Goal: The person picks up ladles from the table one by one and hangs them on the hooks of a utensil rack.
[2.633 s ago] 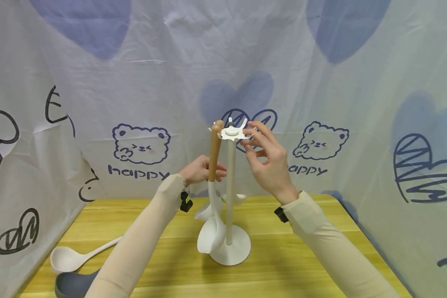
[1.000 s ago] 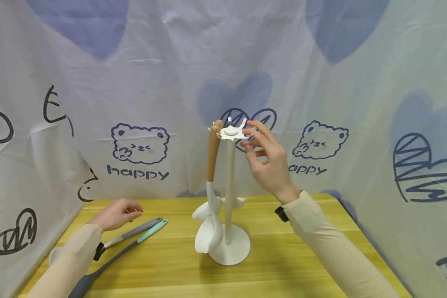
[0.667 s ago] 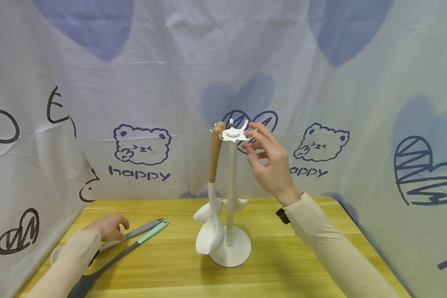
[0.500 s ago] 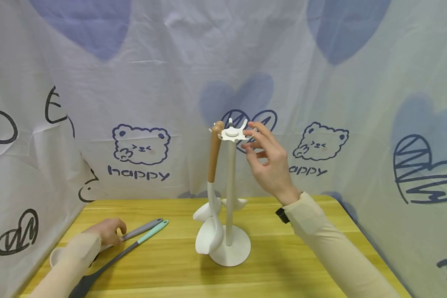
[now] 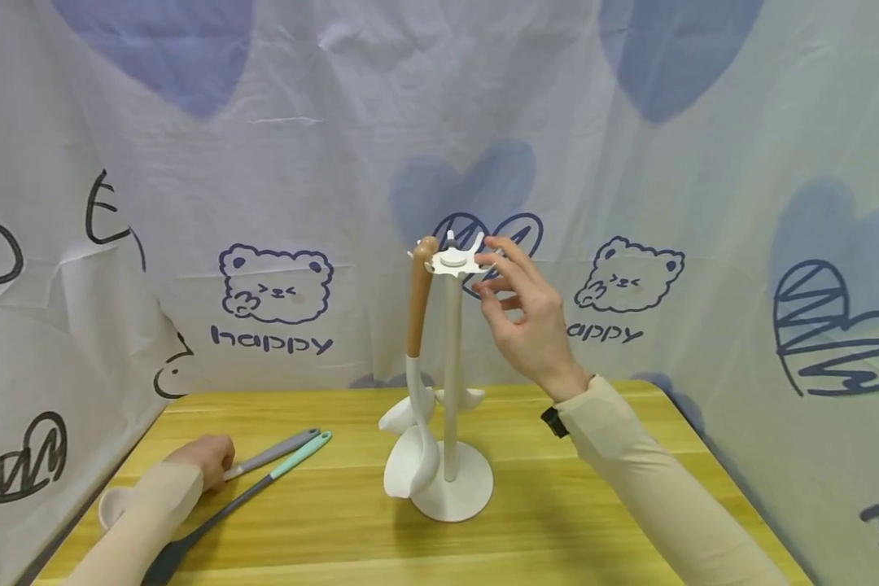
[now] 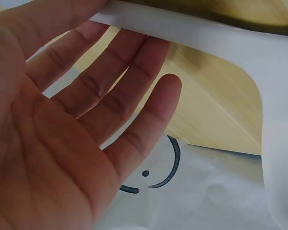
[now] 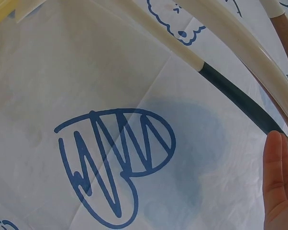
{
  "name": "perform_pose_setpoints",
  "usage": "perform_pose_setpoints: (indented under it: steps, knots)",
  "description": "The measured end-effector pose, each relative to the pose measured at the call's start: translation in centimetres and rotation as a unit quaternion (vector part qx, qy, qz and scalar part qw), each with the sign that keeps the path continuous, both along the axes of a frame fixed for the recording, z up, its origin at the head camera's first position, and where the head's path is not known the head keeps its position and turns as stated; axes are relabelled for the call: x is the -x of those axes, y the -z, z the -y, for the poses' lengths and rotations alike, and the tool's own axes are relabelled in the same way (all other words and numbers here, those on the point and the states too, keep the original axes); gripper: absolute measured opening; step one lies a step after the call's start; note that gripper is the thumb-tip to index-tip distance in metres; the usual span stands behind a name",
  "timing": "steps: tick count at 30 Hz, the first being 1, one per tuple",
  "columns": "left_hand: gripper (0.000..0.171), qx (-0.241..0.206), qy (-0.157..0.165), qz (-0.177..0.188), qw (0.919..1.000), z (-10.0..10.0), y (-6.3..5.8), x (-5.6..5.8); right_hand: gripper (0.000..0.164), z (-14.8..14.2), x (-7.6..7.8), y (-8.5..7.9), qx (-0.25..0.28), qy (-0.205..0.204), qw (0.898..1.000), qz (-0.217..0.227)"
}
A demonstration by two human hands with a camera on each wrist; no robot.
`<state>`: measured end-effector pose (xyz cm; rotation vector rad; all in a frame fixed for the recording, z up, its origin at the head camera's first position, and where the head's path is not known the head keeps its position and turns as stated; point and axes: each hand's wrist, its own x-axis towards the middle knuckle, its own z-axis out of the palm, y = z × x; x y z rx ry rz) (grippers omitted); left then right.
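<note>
Low at the table's left, my left hand (image 5: 208,458) pinches the white shaft of a ladle (image 5: 274,450) with a grey handle end, its bowl partly behind my sleeve. In the left wrist view, thumb and fingertips meet at the white ladle shaft (image 6: 206,40). My right hand (image 5: 531,321) holds the hooked top of a white utensil rack (image 5: 452,374) between thumb and fingers. From the rack hangs a white ladle with a wooden handle (image 5: 421,305), other white utensils behind it. The right wrist view shows a hanging dark-green handle (image 7: 235,96) near my fingertips.
Beside the held ladle lies a dark grey utensil with a mint handle end (image 5: 300,456), its head cut off by the frame. The rack's round base (image 5: 469,492) stands mid-table. Printed cloth (image 5: 278,163) encloses the wooden table (image 5: 579,505) at the back and sides.
My left hand has left the rack, moved down to the left and closed on the ladle's shaft. My right hand has stayed at the rack's top.
</note>
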<state>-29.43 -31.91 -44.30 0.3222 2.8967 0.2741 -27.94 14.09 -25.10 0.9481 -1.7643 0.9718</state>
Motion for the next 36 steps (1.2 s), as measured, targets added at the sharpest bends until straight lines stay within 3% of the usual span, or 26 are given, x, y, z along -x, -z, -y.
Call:
perform_pose_setpoints:
  steps: [7, 16, 23, 29, 36]
  knots:
    - [0.023, 0.005, 0.001, -0.003, 1.0000, 0.1, 0.3, 0.1, 0.037, 0.1, 0.0, 0.1, 0.000, 0.002, 1.000, 0.001]
    - [0.021, 0.017, 0.026, -0.012, 0.9994, 0.4, 0.5, 0.4, 0.037, 0.2, 0.3, 0.3, -0.001, 0.006, 1.000, -0.002]
    - [0.016, 0.002, 0.050, -0.052, 0.9974, 0.3, 0.4, 0.2, 0.038, 0.3, 0.0, 0.2, 0.000, 0.004, 1.000, 0.001]
    - [0.010, -0.026, 0.056, -0.087, 0.9942, -0.4, -0.4, 0.4, 0.038, 0.2, 0.0, 0.2, 0.003, 0.001, 1.000, 0.004]
    - [0.010, -0.037, 0.055, -0.131, 0.9892, -1.7, -2.5, 0.7, 0.037, 0.2, -0.1, 0.1, 0.001, -0.001, 1.000, 0.005]
